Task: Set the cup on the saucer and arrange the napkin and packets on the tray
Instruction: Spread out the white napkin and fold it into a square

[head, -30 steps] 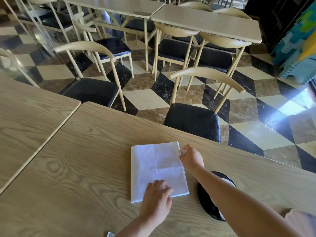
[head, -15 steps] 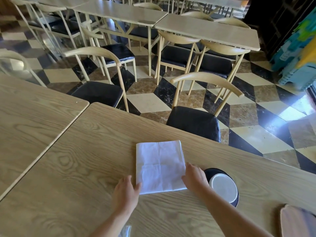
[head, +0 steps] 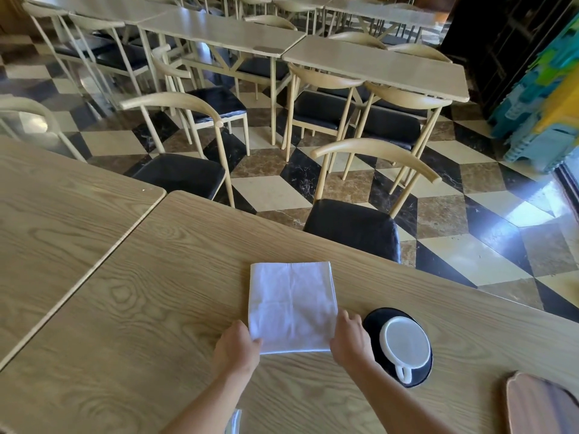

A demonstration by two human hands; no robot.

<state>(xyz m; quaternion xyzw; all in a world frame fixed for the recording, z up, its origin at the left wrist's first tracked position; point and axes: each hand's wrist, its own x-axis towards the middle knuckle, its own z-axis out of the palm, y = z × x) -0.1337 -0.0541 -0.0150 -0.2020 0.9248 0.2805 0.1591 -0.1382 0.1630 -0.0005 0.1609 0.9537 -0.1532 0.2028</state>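
Observation:
A white folded napkin (head: 291, 303) lies flat on the wooden table (head: 125, 308) in front of me. My left hand (head: 236, 347) pinches its near left corner. My right hand (head: 351, 339) grips its near right corner. Just right of the napkin, a white cup (head: 405, 344) stands on a black saucer (head: 374, 322), handle toward me. A pinkish wooden tray (head: 545, 405) shows at the bottom right corner, mostly cut off. A pale packet (head: 235, 421) peeks out at the bottom edge beside my left forearm.
A second wooden table (head: 56, 208) butts against this one on the left. Across the far table edge stands a chair with a black seat (head: 351, 227). More chairs and tables fill the checkered floor behind it.
My right hand came back from the napkin's far right corner to its near right corner. My left hand slid off the napkin's near edge to the near left corner. The cup and saucer came into full view.

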